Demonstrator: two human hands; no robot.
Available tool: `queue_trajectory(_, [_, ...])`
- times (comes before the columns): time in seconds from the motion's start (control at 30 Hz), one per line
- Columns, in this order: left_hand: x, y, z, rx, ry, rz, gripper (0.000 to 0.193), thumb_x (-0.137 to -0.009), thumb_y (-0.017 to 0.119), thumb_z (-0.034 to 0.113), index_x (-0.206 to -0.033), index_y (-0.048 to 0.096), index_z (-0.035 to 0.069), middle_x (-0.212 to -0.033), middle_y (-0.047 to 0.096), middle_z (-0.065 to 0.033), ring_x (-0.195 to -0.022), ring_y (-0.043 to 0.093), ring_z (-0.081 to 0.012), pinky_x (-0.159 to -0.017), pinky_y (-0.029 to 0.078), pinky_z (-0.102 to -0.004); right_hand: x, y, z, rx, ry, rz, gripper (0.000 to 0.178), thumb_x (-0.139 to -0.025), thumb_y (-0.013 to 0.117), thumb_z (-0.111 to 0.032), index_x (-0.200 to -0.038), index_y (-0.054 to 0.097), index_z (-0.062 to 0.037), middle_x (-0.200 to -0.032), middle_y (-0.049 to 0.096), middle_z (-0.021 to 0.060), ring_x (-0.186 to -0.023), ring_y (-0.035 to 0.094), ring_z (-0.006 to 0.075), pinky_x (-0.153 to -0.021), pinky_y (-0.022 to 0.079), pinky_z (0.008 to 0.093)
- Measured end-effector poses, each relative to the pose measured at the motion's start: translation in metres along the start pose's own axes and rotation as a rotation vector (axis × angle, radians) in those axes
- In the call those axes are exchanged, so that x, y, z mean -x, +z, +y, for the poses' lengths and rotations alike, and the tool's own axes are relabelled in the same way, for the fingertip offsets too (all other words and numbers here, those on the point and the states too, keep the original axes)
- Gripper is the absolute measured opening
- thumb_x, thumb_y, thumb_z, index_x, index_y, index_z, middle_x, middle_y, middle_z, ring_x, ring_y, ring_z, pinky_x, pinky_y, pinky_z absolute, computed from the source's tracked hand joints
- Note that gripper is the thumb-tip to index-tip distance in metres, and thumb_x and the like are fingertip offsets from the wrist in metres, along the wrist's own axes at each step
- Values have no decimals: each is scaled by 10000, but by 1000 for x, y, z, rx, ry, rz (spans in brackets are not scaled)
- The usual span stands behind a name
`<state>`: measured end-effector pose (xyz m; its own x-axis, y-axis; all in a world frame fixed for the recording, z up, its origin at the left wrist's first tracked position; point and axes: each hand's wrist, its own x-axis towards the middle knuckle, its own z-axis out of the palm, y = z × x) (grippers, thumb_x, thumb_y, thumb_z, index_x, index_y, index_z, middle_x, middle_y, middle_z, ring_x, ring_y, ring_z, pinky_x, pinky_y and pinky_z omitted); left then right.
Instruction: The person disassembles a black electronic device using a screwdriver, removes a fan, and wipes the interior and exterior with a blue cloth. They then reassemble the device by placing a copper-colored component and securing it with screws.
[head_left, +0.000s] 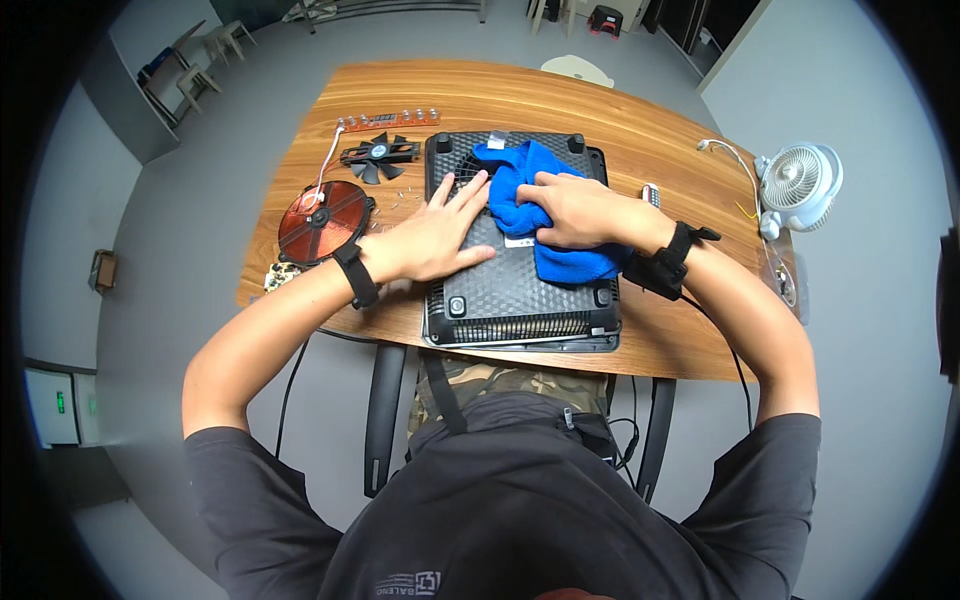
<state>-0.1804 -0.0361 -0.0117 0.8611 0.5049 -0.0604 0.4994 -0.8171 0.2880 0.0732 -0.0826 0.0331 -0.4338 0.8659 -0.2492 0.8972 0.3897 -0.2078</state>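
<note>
Your right grip (585, 212) clamps a blue cloth (580, 264) on the black casing (500, 291); your left grip (432, 241) lies there, fingers apart.

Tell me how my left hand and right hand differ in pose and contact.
Your left hand lies flat with its fingers spread; your right hand has its fingers bent. The left hand rests directly on the textured black casing, while the right hand grips the bunched blue cloth lying on it. Both wear black bands at the wrist.
</note>
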Motion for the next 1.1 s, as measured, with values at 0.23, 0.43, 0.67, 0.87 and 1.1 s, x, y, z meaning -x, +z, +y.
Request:
queue_trajectory(0.23, [-5, -17, -47, 134, 86, 169, 475, -940, 549, -7, -1415, 537, -12, -1506, 499, -219, -1337, 534, -382, -1156, 434, -432, -5, -2, -23, 79, -22, 19, 603, -857, 752, -282, -1398, 543, -118, -1290, 596, 192, -1180, 599, 393, -992, 525, 490])
queue_trajectory(0.43, [-17, -39, -49, 173, 89, 117, 564, -819, 482, -129, -1367, 579, -35, -1291, 650, -255, -1200, 627, -413, -1044, 513, -452, -37, -2, -44, 65, -84, 8, 616, -877, 728, -271, -1418, 492, -97, -1326, 560, 221, -1201, 575, 432, -999, 514, 508])
queue_trajectory(0.67, [-18, -42, -54, 191, 19, 63, 499, -833, 498, -111, -1320, 580, -47, -1150, 676, -313, -1091, 662, -438, -941, 533, -472, -47, 10, -72, 63, -194, -14, 569, -899, 689, -301, -1390, 490, -93, -1325, 541, 228, -1180, 587, 441, -973, 521, 531])
queue_trajectory(0.87, [-20, -38, -52, 185, 97, 98, 546, -825, 469, -132, -1351, 571, -27, -1232, 659, -293, -1131, 659, -412, -992, 532, -464, -14, 32, -106, 79, -371, 7, 528, -908, 681, -298, -1342, 489, -65, -1242, 553, 203, -1083, 614, 419, -855, 577, 505])
queue_trajectory(1.1, [-22, -27, -50, 35, 177, 151, 419, -876, 539, -60, -1287, 623, -43, -1342, 616, -253, -1272, 585, -381, -1119, 474, -439, 26, 38, -100, 95, -322, 63, 537, -935, 657, -347, -1321, 487, -14, -1217, 559, 206, -1056, 608, 398, -784, 593, 469])
